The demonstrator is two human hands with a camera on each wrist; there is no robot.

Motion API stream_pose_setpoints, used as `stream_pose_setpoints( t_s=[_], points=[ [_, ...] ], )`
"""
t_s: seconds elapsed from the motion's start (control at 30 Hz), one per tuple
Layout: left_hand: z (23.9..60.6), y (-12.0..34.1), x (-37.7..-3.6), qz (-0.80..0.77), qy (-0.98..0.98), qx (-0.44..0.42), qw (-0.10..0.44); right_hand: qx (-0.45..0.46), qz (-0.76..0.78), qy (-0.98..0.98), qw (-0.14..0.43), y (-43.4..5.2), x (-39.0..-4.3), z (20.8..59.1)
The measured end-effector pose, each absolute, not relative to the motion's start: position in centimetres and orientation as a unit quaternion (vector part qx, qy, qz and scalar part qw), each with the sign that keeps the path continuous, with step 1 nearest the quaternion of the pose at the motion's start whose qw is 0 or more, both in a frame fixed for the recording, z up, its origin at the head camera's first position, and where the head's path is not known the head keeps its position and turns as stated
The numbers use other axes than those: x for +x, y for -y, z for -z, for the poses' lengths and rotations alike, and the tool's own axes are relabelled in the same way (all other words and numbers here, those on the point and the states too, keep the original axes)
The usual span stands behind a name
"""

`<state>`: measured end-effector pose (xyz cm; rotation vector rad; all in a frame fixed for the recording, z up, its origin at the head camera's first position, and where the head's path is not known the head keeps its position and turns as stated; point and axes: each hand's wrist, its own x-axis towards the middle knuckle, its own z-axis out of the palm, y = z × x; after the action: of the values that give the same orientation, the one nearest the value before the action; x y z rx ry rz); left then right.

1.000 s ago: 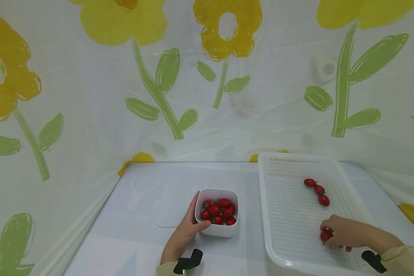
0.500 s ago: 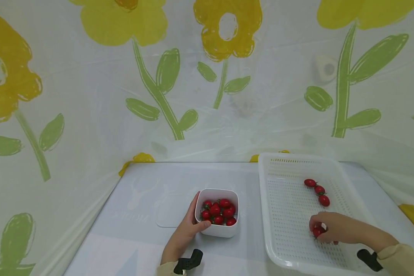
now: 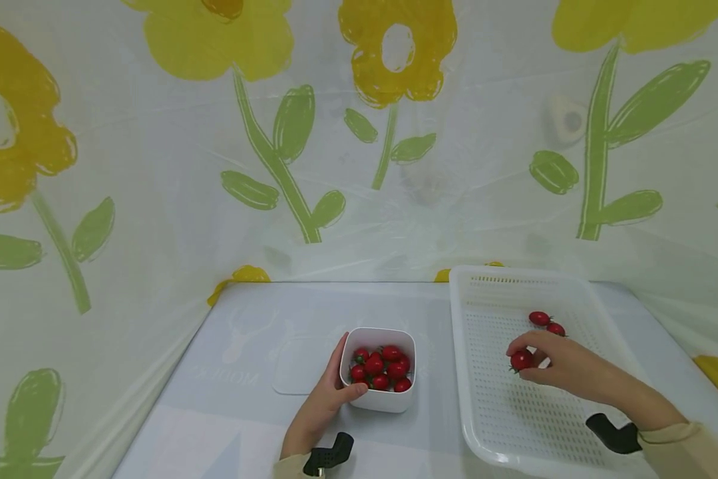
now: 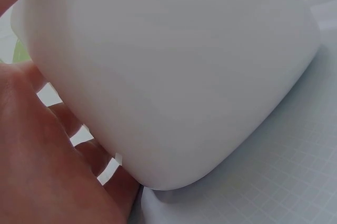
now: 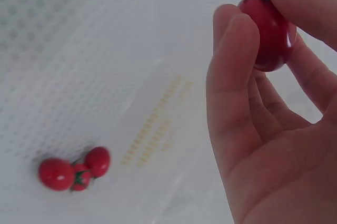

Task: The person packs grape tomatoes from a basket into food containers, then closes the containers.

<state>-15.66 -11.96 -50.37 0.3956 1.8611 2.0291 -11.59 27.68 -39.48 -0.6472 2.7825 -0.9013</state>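
Over the white perforated basket [image 3: 484, 426], my right hand [image 3: 565, 366] pinches a cherry tomato [image 3: 521, 360] between thumb and fingers. The right wrist view shows that tomato [image 5: 269, 34] with its green stem end up, off the basket floor. My left hand [image 3: 325, 399] grips the left side of a square white container [image 3: 379, 401], thumb over the near rim. Several cherry tomatoes [image 3: 373, 364] lie inside it. In the left wrist view the container's wall [image 4: 174, 76] fills most of the picture, and my fingers lie along its edge.
Farther back in the basket lie other cherry tomatoes [image 3: 539, 319], partly hidden by my right hand in the head view; the right wrist view shows 3 tomatoes [image 5: 56, 174] there. A flower-printed sheet [image 3: 167, 166] hangs behind the table [image 3: 215, 399].
My right hand has lifted the tomato from the basket floor and moved left and away from me, toward the container's side. My left hand and the container have stayed put.
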Motion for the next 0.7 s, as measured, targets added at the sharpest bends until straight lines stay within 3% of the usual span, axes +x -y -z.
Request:
stream_pose_setpoints(
  t_s=[0.27, 0.7],
  points=[
    [50.3, 12.0, -15.7, -0.716, -0.66, 0.14, 0.178, -0.193, 0.333, -0.923, -0.015, -24.2, -10.4, 37.4],
    [50.4, 11.9, -15.8, -0.718, -0.659, 0.134, 0.177, -0.173, 0.45, -0.874, -0.066, -18.9, -8.9, 37.0]
  ],
)
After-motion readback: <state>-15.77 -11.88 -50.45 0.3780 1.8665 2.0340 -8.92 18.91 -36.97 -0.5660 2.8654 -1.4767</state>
